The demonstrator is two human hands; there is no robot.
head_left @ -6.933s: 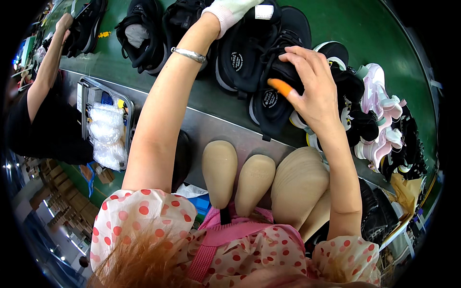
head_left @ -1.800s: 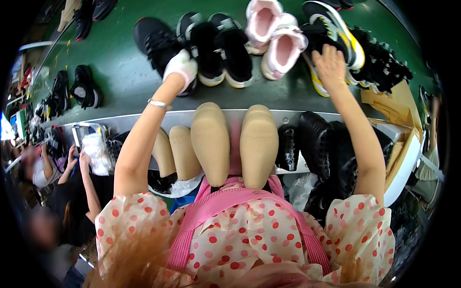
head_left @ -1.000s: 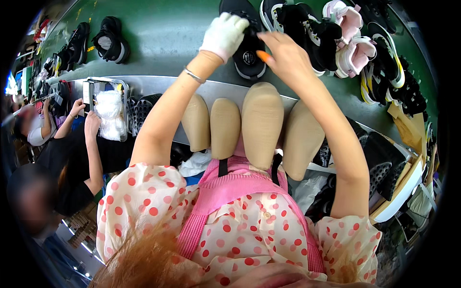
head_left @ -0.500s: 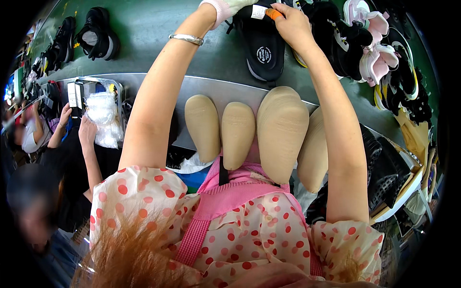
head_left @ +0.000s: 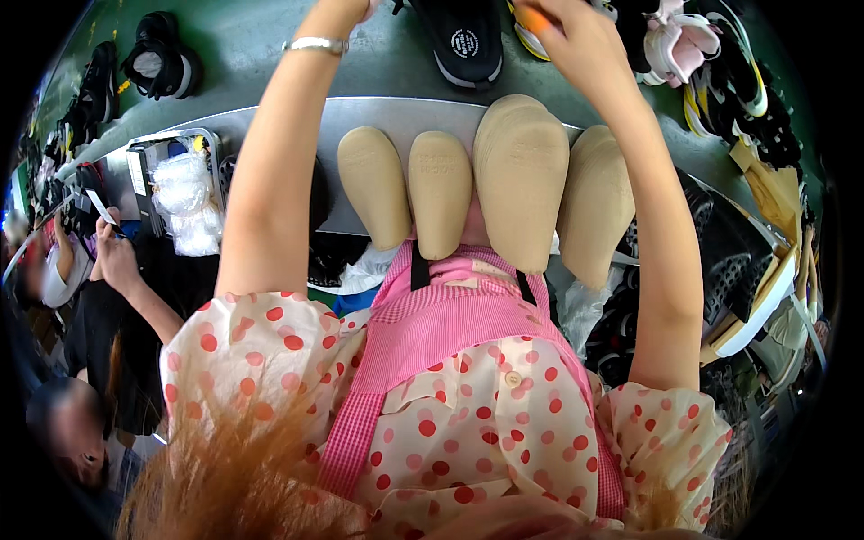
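Black shoe [head_left: 459, 40] sits top centre of the frame, over the green bench [head_left: 261, 65]; far end cut off, round white mark inside the near end. Left hand [head_left: 370, 9] lies almost wholly past the upper edge; cannot tell its grip. Right hand [head_left: 583, 38], upper right of centre: fingers bent, orange cover [head_left: 537, 20] on one digit; cannot tell whether it grasps anything. Handling probably goes best with one hand steadying the shoe, the other light, near end clear of the tan rounded forms [head_left: 520, 184].
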